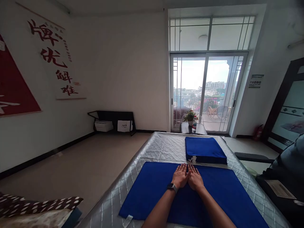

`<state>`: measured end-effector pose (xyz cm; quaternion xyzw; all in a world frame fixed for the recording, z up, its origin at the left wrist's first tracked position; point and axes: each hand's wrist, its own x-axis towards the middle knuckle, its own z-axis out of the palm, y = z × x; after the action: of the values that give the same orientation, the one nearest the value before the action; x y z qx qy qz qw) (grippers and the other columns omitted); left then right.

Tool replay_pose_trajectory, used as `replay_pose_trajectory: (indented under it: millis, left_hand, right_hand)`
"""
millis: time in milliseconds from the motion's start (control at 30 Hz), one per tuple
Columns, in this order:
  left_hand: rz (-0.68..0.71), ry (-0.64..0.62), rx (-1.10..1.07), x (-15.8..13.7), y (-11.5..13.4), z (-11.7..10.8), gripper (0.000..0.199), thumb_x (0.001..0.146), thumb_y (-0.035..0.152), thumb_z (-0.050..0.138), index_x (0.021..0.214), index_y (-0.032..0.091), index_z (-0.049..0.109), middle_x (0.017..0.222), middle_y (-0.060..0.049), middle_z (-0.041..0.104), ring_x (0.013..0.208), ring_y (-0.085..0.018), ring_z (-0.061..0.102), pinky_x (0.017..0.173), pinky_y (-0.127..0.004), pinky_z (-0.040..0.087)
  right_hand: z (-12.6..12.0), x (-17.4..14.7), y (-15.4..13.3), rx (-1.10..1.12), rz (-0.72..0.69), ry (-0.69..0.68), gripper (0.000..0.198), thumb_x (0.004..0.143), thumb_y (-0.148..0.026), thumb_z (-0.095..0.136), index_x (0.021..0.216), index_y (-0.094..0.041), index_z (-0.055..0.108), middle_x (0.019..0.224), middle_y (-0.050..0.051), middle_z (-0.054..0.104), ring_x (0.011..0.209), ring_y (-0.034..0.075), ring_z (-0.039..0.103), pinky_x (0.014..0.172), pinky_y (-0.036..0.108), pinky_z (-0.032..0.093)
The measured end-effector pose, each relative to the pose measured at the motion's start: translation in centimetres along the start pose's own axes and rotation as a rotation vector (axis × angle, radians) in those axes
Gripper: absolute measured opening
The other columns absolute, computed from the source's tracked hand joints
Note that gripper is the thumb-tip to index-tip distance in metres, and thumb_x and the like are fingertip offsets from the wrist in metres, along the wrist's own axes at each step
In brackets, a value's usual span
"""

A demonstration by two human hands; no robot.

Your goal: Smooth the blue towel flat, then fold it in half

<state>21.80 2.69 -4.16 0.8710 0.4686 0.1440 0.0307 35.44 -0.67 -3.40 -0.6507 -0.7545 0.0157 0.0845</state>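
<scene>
A blue cloth [152, 190] lies spread flat on a bed-like surface with a silver quilted cover [156, 145]. My left hand [180, 175], with a watch on its wrist, rests palm down near the cloth's far edge, fingers stretched forward. Beside it, nearly touching at the thumbs, my right hand [195, 178] lies flat on the same cloth. Just beyond my fingertips sits a neat stack of folded blue cloths [205, 148], white tags showing at its near left corner. A white tag [127, 221] sticks out at the spread cloth's near left corner.
Past the far end stands a small dark table with a potted plant [190, 116] and a bottle [194, 123], before sliding glass doors. A black rack [114, 122] holds white boxes by the wall. At right are a dark chair [288, 164] and a fire extinguisher [258, 132].
</scene>
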Motion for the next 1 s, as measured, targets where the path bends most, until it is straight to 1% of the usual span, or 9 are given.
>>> replay_pose_trajectory:
  millis: [100, 167, 333, 400, 500, 600, 800, 900, 1000]
  left_hand:
    - [-0.020, 0.000, 0.002, -0.4, -0.6, -0.4, 0.068, 0.103, 0.053, 0.013, 0.154, 0.013, 0.035, 0.159, -0.009, 0.036, 0.150, -0.023, 0.022, 0.122, -0.045, 0.022]
    - [-0.048, -0.005, 0.003, -0.9, -1.4, -0.7, 0.069, 0.102, 0.055, 0.012, 0.154, 0.014, 0.034, 0.159, -0.009, 0.035, 0.150, -0.023, 0.022, 0.122, -0.045, 0.022]
    - [-0.109, -0.054, 0.006, -1.8, -4.1, -2.0, 0.075, 0.101, 0.061, 0.011, 0.154, 0.012, 0.033, 0.161, -0.009, 0.029, 0.151, -0.023, 0.020, 0.123, -0.042, 0.019]
    - [-0.131, -0.057, 0.014, -2.1, -5.3, -2.5, 0.076, 0.101, 0.061, 0.011, 0.155, 0.013, 0.032, 0.161, -0.008, 0.030, 0.151, -0.023, 0.020, 0.123, -0.042, 0.019]
    - [-0.165, -0.042, 0.034, -2.5, -7.5, -3.1, 0.074, 0.101, 0.061, 0.013, 0.155, 0.015, 0.032, 0.160, -0.007, 0.032, 0.150, -0.024, 0.021, 0.123, -0.043, 0.020]
    - [-0.196, -0.027, 0.062, -3.2, -10.4, -3.5, 0.073, 0.101, 0.061, 0.017, 0.155, 0.014, 0.033, 0.160, -0.008, 0.034, 0.150, -0.025, 0.023, 0.123, -0.043, 0.021]
    - [-0.298, -0.036, 0.127, -5.3, -16.7, -4.3, 0.069, 0.102, 0.058, 0.020, 0.154, 0.014, 0.033, 0.161, -0.010, 0.030, 0.149, -0.024, 0.025, 0.122, -0.044, 0.021]
    - [-0.337, -0.041, 0.156, -6.1, -18.8, -4.9, 0.068, 0.103, 0.056, 0.021, 0.154, 0.012, 0.031, 0.161, -0.011, 0.028, 0.150, -0.023, 0.023, 0.122, -0.043, 0.020]
    - [-0.377, -0.049, 0.178, -6.3, -20.3, -5.3, 0.068, 0.104, 0.055, 0.021, 0.154, 0.010, 0.029, 0.162, -0.011, 0.027, 0.150, -0.022, 0.022, 0.122, -0.041, 0.017]
  right_hand:
    - [-0.3, -0.2, 0.0, 0.001, 0.022, -0.001, 0.066, 0.096, -0.040, 0.028, 0.157, -0.017, 0.019, 0.162, 0.008, 0.024, 0.149, 0.022, 0.022, 0.121, 0.042, 0.014]
    - [-0.5, -0.4, 0.4, -0.001, 0.054, -0.005, 0.066, 0.097, -0.042, 0.023, 0.157, -0.016, 0.021, 0.161, 0.008, 0.025, 0.149, 0.021, 0.022, 0.121, 0.042, 0.014]
    - [-0.9, -1.3, 3.4, -0.015, 0.152, -0.005, 0.067, 0.097, -0.041, 0.015, 0.155, -0.011, 0.025, 0.161, 0.007, 0.026, 0.150, 0.019, 0.019, 0.122, 0.040, 0.012]
    - [-0.9, -1.7, 5.2, -0.027, 0.184, 0.000, 0.067, 0.097, -0.041, 0.015, 0.155, -0.011, 0.025, 0.162, 0.005, 0.026, 0.150, 0.018, 0.018, 0.122, 0.039, 0.011]
    - [-0.8, -2.4, 8.2, -0.060, 0.206, 0.027, 0.068, 0.096, -0.043, 0.015, 0.155, -0.011, 0.027, 0.161, 0.006, 0.026, 0.150, 0.018, 0.019, 0.122, 0.040, 0.013]
    - [-0.3, -3.1, 11.5, -0.112, 0.209, 0.065, 0.069, 0.096, -0.044, 0.014, 0.153, -0.010, 0.031, 0.161, 0.006, 0.028, 0.149, 0.020, 0.022, 0.121, 0.042, 0.016]
    - [1.0, -4.5, 18.7, -0.178, 0.239, 0.139, 0.068, 0.094, -0.043, 0.016, 0.149, -0.011, 0.041, 0.158, 0.009, 0.036, 0.147, 0.023, 0.028, 0.120, 0.046, 0.021]
    - [1.1, -5.3, 22.0, -0.203, 0.264, 0.147, 0.065, 0.093, -0.038, 0.019, 0.144, -0.013, 0.049, 0.156, 0.010, 0.039, 0.146, 0.025, 0.032, 0.120, 0.048, 0.021]
    - [1.0, -5.7, 24.3, -0.215, 0.327, 0.145, 0.065, 0.093, -0.037, 0.018, 0.145, -0.011, 0.048, 0.157, 0.011, 0.039, 0.147, 0.025, 0.029, 0.120, 0.048, 0.020]
